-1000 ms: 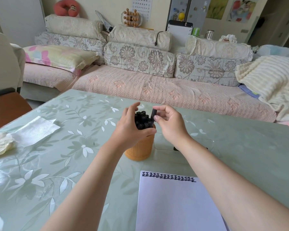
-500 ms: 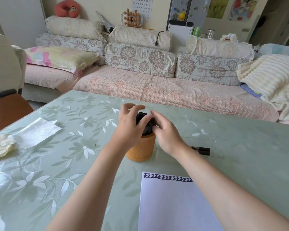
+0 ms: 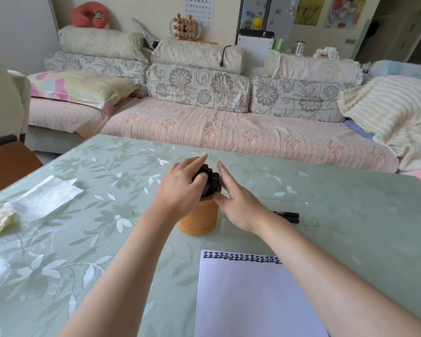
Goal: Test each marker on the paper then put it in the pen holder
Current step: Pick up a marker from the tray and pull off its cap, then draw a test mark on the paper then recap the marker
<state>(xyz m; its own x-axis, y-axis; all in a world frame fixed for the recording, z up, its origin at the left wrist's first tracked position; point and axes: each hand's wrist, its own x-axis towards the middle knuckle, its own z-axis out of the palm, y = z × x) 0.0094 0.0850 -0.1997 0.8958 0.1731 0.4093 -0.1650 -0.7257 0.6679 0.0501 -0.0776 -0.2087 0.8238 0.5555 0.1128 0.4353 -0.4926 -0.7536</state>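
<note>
Both hands are up at the pen holder, neither one gripping anything. The left hand lies w/ fingers stretched out over the near-left side of the bunch of markers, thumb resting on a cap. The right hand is flat, fingers straight & together, laid vs. the bunch's right side. So the markers sit btwn the 2 palms. They stand upright in the orange holder, long axis approx. vertical, black caps up, packed tight, tops poking above the rim. The holder stands mid-tabletop, just beyond the paper, which lies flat nearer the person w/ a row of black test marks along its far edge. Right of the holder, past the right wrist, 2 loose markers lie flat side by side in a clear tray, long axes running left-right, parallel. Their left ends are hidden by the wrist, so can't tell which end is capped. Well off to the left, a white tissue lies on the green floral cover.
</note>
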